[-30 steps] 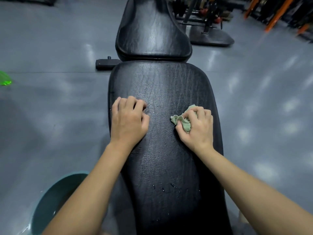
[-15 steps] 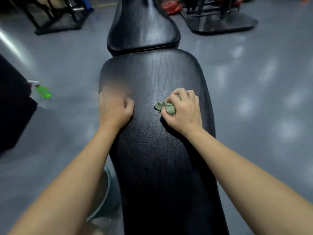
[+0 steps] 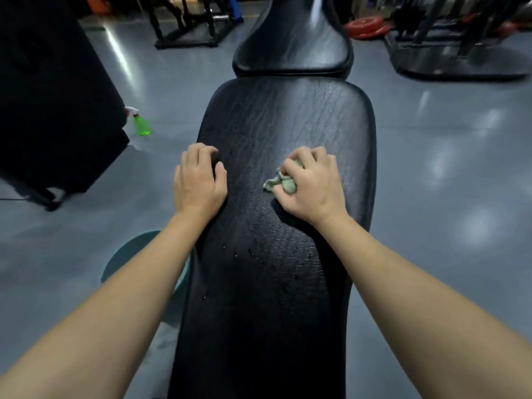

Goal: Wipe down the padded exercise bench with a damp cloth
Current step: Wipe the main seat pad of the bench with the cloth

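Black cracked vinyl covered the bench (image 3: pixel 285 125), which ran straight away from me with its long pad under both my arms. My right hand (image 3: pixel 312 185) lay on the right half of that pad, the fingers (image 3: pixel 299 161) curled tightly round a bunched pale green cloth (image 3: pixel 285 184). A crumpled corner of the cloth stuck out to the left past my thumb and touched the vinyl. My left hand (image 3: pixel 198 177) rested palm down on the pad's left edge, level with the right one and well apart from it. Its fingers (image 3: pixel 201 152) were loosely bent and held nothing, with the thumb lying along the surface.

Small water drops (image 3: pixel 253 251) sat on the pad nearer to me, between my forearms. Beyond the long pad was a second, smaller black pad (image 3: pixel 293 38), separated from it by a narrow gap.

On the grey floor (image 3: pixel 431 168) to the left stood a green spray bottle (image 3: pixel 141 125) with a white trigger, just beside a large black object (image 3: pixel 51 96) that I could not identify. A teal basin (image 3: pixel 129 254) showed under my left forearm, beside the bench. Red weight plates (image 3: pixel 365 25) lay far off on the right.
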Action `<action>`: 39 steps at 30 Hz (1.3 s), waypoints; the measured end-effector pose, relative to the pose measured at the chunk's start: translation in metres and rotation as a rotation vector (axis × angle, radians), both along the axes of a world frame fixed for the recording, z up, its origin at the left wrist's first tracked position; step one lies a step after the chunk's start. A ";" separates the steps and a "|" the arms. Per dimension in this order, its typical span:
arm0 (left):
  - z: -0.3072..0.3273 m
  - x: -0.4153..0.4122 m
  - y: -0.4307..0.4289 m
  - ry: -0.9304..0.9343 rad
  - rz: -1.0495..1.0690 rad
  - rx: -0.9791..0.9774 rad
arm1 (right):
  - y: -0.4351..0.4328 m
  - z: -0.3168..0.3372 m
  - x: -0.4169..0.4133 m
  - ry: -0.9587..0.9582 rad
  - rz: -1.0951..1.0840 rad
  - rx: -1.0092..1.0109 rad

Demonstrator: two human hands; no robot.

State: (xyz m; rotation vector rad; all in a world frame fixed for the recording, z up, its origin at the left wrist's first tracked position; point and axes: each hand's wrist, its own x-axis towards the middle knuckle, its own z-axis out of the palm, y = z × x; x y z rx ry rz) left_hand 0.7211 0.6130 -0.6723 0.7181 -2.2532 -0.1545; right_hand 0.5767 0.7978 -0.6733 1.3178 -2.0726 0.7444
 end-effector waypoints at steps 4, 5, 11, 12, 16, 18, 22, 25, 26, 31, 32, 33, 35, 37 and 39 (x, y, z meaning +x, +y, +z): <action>-0.002 0.030 0.022 0.041 0.107 0.136 | 0.002 -0.002 0.006 0.030 0.096 0.082; -0.003 0.038 0.028 0.054 0.147 0.184 | 0.003 -0.001 0.007 0.004 0.095 0.083; -0.021 0.083 0.072 -0.232 0.339 0.497 | 0.011 0.001 0.008 -0.024 0.091 0.163; -0.026 0.087 0.080 -0.284 0.316 0.568 | 0.011 0.002 0.008 -0.028 0.084 0.177; -0.034 0.091 0.095 -0.287 0.314 0.884 | 0.019 -0.002 0.011 0.005 0.119 0.170; -0.035 0.088 0.098 -0.330 0.383 0.813 | 0.027 -0.007 0.015 0.001 0.154 0.154; -0.037 0.086 0.105 -0.326 0.427 0.740 | 0.043 -0.013 0.021 -0.053 0.157 0.163; -0.036 0.084 0.107 -0.316 0.441 0.730 | 0.053 -0.018 0.026 -0.081 0.163 0.156; -0.036 0.084 0.107 -0.322 0.444 0.710 | 0.058 -0.021 0.027 -0.080 0.163 0.142; -0.036 0.086 0.107 -0.338 0.432 0.646 | 0.082 -0.027 0.032 -0.097 0.126 0.121; -0.036 0.087 0.107 -0.334 0.430 0.647 | 0.083 -0.028 0.033 -0.095 0.123 0.116; -0.036 0.086 0.106 -0.329 0.429 0.645 | 0.083 -0.027 0.034 -0.085 0.122 0.111; -0.039 0.087 0.103 -0.305 0.423 0.640 | 0.079 -0.027 0.033 -0.060 0.117 0.093; -0.042 0.088 0.103 -0.265 0.405 0.643 | 0.080 -0.030 0.034 -0.044 0.111 0.067; -0.042 0.089 0.102 -0.245 0.380 0.653 | 0.080 -0.030 0.035 -0.048 0.094 0.039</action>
